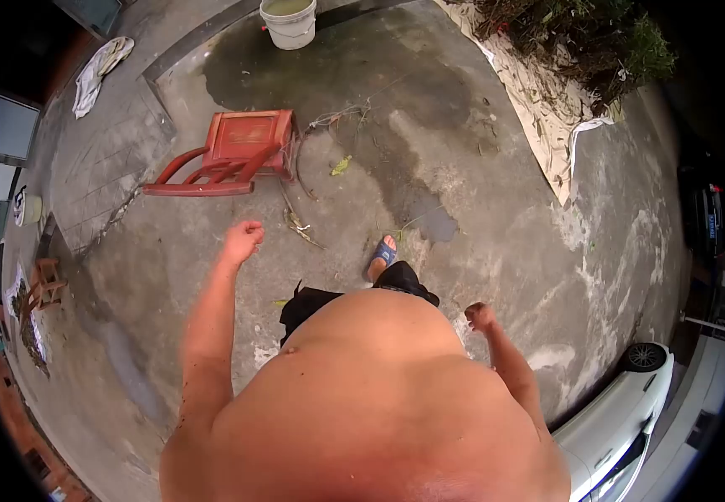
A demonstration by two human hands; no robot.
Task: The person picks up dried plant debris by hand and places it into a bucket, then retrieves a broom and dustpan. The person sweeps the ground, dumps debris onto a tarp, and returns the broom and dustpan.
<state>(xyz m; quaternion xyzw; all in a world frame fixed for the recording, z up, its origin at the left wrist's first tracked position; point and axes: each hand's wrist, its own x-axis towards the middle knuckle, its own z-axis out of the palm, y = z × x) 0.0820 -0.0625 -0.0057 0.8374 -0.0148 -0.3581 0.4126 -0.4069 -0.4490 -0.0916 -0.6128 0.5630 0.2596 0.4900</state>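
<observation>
My left hand (244, 241) hangs over the concrete ground (496, 251) with its fingers curled; whether anything small is inside does not show. It is nearest to a red wooden chair (248, 138), which stands just beyond it and is not touched. My right hand (479, 315) is low beside my body at the right, fingers curled in and partly hidden. One foot in a blue sandal (383, 251) shows ahead of my dark shorts (300, 311). Dry stalks (300, 226) lie on the ground between the chair and the foot.
A white bucket (290, 27) of liquid stands at the top, beside a wet patch. Cut plants lie on a pale cloth (538, 109) at the upper right. A white car (614, 435) is at the lower right, and a small wooden stool (48, 283) at the left.
</observation>
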